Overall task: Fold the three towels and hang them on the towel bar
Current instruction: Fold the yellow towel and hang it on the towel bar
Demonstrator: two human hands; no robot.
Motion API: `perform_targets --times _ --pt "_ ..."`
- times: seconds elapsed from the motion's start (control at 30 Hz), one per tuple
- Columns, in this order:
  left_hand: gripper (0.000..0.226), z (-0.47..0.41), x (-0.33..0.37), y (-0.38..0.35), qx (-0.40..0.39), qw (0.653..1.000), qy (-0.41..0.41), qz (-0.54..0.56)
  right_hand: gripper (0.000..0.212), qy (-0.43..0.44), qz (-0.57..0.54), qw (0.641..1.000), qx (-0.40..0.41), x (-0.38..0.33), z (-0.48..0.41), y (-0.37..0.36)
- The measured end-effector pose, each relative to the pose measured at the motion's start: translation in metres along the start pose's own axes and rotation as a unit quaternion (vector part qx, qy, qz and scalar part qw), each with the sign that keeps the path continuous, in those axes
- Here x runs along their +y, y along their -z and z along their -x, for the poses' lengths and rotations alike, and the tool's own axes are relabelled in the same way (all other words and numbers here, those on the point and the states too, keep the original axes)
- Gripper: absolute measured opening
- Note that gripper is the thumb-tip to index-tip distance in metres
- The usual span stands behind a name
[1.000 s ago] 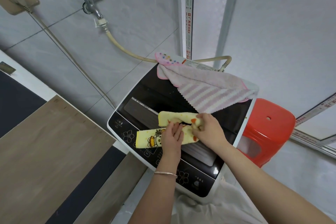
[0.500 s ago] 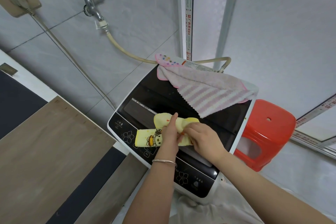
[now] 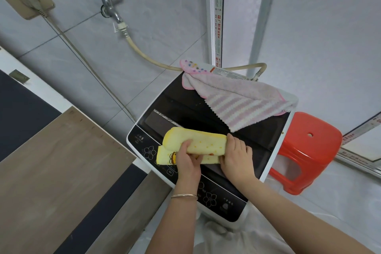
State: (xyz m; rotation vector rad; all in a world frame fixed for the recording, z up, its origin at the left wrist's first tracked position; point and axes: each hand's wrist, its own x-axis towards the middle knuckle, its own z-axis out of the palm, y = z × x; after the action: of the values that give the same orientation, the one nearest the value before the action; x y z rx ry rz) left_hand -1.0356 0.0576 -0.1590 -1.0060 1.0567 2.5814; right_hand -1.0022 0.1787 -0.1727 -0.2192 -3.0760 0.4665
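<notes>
Reaching forward from the bottom of the view, both forearms meet over the washing machine (image 3: 274, 154), whose dark lid serves as the work surface. The left hand (image 3: 188, 160), a thin bracelet (image 3: 184, 196) on its wrist, pinches the yellow towel (image 3: 203, 144) near its middle, thumb on top and fingers tucked under the folded upper layer. The right hand (image 3: 237, 158) grips the towel's right end, fingers curled over the edge of the fold. This towel lies folded lengthwise at the front of the lid, partly over the control panel, with a cartoon print showing on its lower layer beside the left hand. At the back of the lid, two more towels lie unfolded: a pink striped towel (image 3: 245, 107) spread across the rear right corner, and a pink dotted towel (image 3: 190, 67) peeking out behind it at the rear edge. A red stool (image 3: 309, 150) stands just right of the machine. A hose (image 3: 144, 55) runs from a wall tap (image 3: 110, 6) to the machine's rear.
</notes>
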Motion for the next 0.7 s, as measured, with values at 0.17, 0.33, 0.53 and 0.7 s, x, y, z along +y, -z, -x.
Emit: perform_targets --times 0.17,0.33,0.53,0.7 --pt "0.032 -0.004 0.009 0.014 0.051 0.998 -0.022 -0.001 0.053 0.014 0.005 1.0 0.012 0.003 -0.001 -0.001" --pt "0.028 -0.004 0.02 0.023 0.103 0.992 -0.073 -0.029 0.059 0.013 0.0 1.0 -0.021 0.006 -0.002 -0.009" --pt "0.02 0.006 0.022 0.025 0.13 0.986 -0.073 -0.077 0.059 -0.024 -0.046 0.998 -0.041 0.006 -0.003 -0.008" --pt "0.02 0.021 0.012 0.026 0.156 0.98 -0.085 -0.095 0.061 -0.039 -0.085 0.995 -0.028 0.008 -0.005 -0.009"
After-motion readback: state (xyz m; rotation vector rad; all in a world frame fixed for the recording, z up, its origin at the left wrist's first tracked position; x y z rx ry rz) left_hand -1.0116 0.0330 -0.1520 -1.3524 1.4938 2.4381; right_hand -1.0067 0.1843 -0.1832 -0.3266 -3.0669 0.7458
